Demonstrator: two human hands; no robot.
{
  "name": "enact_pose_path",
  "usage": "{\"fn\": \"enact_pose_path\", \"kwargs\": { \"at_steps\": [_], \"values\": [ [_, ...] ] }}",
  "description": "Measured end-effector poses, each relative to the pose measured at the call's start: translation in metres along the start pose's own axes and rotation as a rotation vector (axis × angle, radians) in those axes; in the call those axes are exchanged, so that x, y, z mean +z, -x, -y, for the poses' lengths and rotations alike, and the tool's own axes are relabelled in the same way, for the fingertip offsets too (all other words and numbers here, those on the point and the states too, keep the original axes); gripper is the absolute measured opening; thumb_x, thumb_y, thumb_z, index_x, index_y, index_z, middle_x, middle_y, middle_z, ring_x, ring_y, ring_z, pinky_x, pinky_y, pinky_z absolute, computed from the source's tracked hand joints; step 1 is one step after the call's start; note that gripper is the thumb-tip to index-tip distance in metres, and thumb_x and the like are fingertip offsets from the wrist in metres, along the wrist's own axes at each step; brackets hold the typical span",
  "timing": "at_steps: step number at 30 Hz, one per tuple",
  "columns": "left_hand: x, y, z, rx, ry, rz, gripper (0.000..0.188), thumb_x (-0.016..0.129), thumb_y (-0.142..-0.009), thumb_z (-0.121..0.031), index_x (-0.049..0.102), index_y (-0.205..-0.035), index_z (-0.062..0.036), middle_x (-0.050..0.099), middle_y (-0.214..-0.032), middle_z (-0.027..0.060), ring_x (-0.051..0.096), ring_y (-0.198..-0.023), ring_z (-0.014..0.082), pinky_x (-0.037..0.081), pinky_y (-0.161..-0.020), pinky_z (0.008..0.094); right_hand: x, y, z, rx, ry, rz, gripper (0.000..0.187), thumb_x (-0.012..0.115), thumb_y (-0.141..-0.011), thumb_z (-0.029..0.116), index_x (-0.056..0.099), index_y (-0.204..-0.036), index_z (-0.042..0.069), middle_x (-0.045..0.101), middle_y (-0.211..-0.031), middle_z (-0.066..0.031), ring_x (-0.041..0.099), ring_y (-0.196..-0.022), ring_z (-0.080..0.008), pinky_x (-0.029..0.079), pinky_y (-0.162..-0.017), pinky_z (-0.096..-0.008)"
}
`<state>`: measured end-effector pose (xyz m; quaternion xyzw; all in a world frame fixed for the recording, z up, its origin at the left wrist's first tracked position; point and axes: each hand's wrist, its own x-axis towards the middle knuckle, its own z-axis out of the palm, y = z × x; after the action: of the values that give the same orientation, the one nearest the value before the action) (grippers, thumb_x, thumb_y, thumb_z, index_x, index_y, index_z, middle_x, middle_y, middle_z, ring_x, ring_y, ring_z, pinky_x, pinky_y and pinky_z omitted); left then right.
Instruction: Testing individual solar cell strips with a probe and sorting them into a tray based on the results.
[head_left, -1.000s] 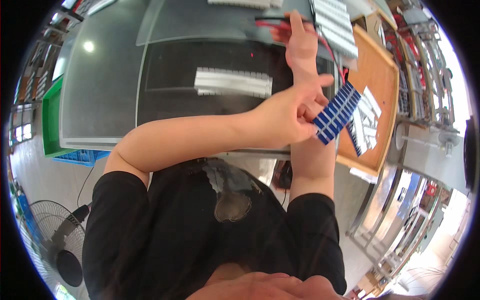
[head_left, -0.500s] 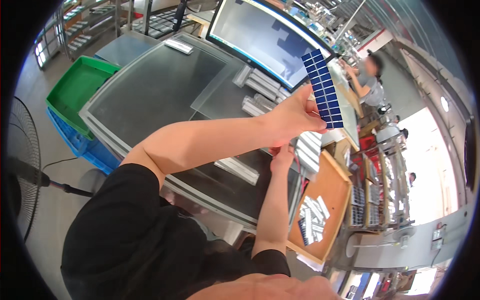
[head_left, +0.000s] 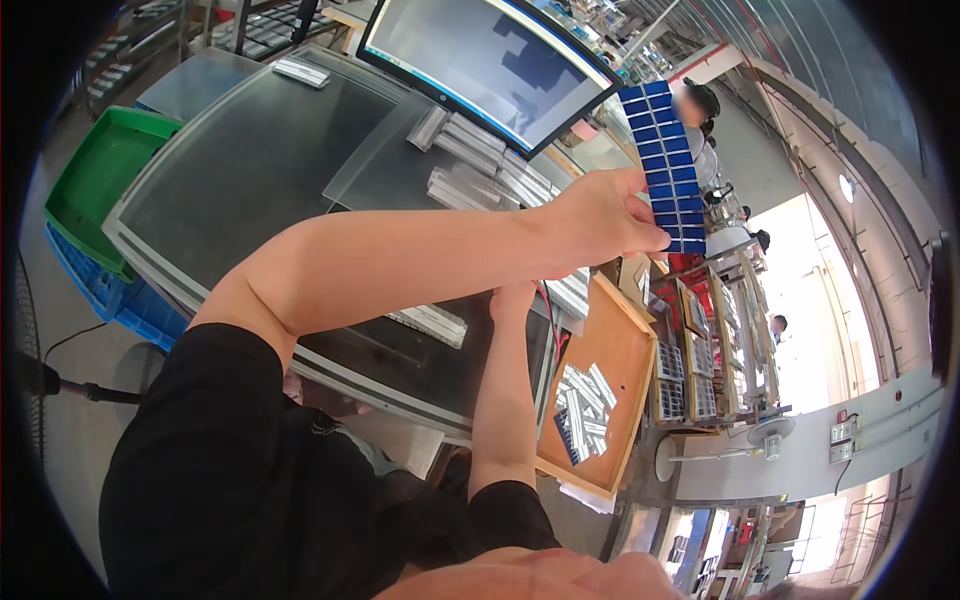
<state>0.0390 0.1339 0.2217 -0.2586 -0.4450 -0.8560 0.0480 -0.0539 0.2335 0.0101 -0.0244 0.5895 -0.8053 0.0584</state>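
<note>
My left hand (head_left: 600,222) reaches across to the right and pinches a narrow dark-blue solar panel (head_left: 668,165) by its lower left edge. The panel stands nearly upright, its silver-lined cell face toward me, right of the monitor (head_left: 470,60). My right hand (head_left: 515,298) is low behind the left forearm, close to a stack of pale strips (head_left: 568,296); its fingers are hidden. Below and right, a wooden tray (head_left: 628,365) holds a loose pile of white-backed strips (head_left: 585,410), with some blue showing at one edge.
More bundled strips (head_left: 465,145) lie below the monitor on the dark glass-topped bench (head_left: 230,170). Another bundle (head_left: 435,325) sits near the bench's front edge. A green bin (head_left: 105,185) rests on a blue crate (head_left: 110,300) at left. A co-worker (head_left: 695,105) is beyond the panel.
The view has swung right, so the bench and monitor appear farther left. My left hand still grips the panel, now held more upright. My right hand's fingers have gone out of sight behind the left forearm.
</note>
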Motion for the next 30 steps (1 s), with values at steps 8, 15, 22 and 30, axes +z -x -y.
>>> {"fn": "enact_pose_path", "kwargs": {
  "at_steps": [8, 15, 22, 30],
  "values": [
    [0.004, 0.006, 0.014, 0.049, -0.283, 0.007, 0.023, 0.059, -0.069, -0.008, 0.054, -0.091, -0.0039, 0.060, -0.082, 0.0062, 0.057, -0.071, 0.0116, 0.043, -0.059, 0.0241, -0.002, -0.001, -0.003, -0.108, -0.011, 0.093, 0.042, 0.047, -0.086, 0.019, 0.033, -0.124, 0.007, 0.042, -0.118, -0.0046, 0.044, -0.106, -0.0188, 0.040, -0.086, -0.0321],
    [0.003, 0.009, 0.018, 0.088, -0.363, 0.039, 0.022, 0.059, -0.070, -0.010, 0.054, -0.091, -0.0036, 0.060, -0.082, 0.0079, 0.058, -0.073, 0.0139, 0.044, -0.060, 0.0247, -0.005, 0.000, -0.005, -0.158, 0.156, 0.136, 0.040, 0.047, -0.086, 0.018, 0.034, -0.123, 0.007, 0.043, -0.118, -0.0042, 0.044, -0.106, -0.0185, 0.040, -0.085, -0.0327],
    [0.003, 0.010, 0.023, 0.060, -0.424, 0.069, 0.023, 0.060, -0.071, -0.012, 0.052, -0.090, -0.0028, 0.059, -0.082, 0.0089, 0.058, -0.072, 0.0147, 0.044, -0.059, 0.0247, -0.016, -0.012, -0.017, -0.055, -0.083, 0.177, 0.038, 0.045, -0.087, 0.019, 0.035, -0.122, 0.008, 0.044, -0.117, -0.0042, 0.045, -0.105, -0.0181, 0.040, -0.085, -0.0326],
    [0.005, 0.016, 0.020, 0.093, -0.485, 0.067, 0.022, 0.057, -0.072, -0.008, 0.052, -0.093, -0.0030, 0.060, -0.083, 0.0092, 0.059, -0.071, 0.0160, 0.045, -0.059, 0.0266, -0.011, -0.006, -0.012, -0.022, -0.303, 0.341, 0.032, 0.038, -0.089, 0.023, 0.038, -0.118, 0.008, 0.045, -0.114, -0.0048, 0.046, -0.101, -0.0180, 0.040, -0.085, -0.0339]
  ]
}}
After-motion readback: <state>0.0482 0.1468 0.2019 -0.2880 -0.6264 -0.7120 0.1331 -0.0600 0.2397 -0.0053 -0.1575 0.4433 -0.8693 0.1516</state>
